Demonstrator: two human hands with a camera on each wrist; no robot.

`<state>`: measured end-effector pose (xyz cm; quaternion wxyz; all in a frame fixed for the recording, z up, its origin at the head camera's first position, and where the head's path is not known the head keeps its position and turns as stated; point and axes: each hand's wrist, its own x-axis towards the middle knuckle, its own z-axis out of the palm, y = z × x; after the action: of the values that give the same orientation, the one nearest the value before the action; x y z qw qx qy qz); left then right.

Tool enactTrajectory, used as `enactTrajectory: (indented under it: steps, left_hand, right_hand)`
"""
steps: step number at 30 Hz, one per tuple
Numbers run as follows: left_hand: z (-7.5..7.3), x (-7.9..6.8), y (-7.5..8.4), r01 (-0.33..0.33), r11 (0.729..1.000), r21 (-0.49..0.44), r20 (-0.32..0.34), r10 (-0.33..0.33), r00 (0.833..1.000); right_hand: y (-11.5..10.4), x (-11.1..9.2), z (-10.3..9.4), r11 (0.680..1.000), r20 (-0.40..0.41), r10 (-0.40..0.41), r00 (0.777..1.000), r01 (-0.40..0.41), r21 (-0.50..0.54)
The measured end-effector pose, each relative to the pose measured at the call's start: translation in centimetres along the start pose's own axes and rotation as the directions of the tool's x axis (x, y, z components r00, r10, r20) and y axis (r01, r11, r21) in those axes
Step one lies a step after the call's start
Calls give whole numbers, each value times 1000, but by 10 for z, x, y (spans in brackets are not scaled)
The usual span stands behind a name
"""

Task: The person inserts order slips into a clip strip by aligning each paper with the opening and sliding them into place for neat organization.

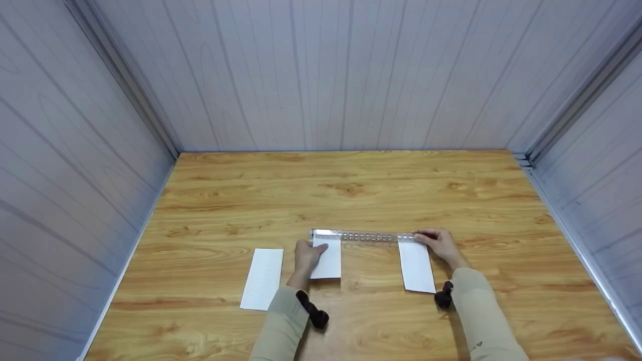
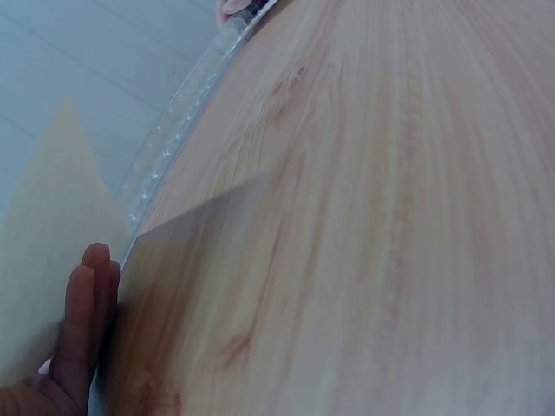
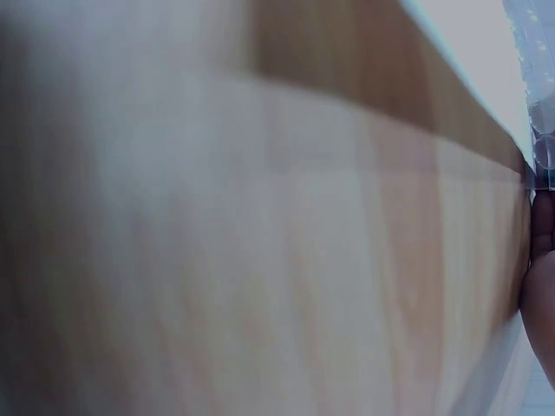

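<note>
A clear plastic ruler-like strip (image 1: 368,236), with a row of round shapes along its middle, spans between both hands. My left hand (image 1: 307,255) pinches a white paper slip (image 1: 328,265) at the strip's left end, thumb on top of the paper. The slip stands off the wood and casts a shadow. My right hand (image 1: 440,243) pinches the strip's right end, where a second white slip (image 1: 417,268) hangs down from it. In the left wrist view the fingers (image 2: 80,303) lie along the strip's end beside the paper. The right wrist view catches only part of the right hand (image 3: 539,286).
Left of the left forearm, a third white slip (image 1: 263,278) lies flat on the wooden table (image 1: 351,190). Pale panelled walls (image 1: 321,75) close in the back and both sides. A black wrist camera (image 1: 317,317) sits on the left sleeve, another (image 1: 444,296) on the right.
</note>
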<state>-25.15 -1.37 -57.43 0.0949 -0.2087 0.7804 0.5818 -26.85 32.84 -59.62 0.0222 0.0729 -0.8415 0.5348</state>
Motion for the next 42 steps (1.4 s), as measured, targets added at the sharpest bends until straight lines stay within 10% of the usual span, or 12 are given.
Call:
enactTrajectory:
  steps: [42]
  left_hand:
    - [10,0,1,-80,997,-14,18,80,997]
  right_hand:
    - [-1,1,0,999,16,34,999,-35,33]
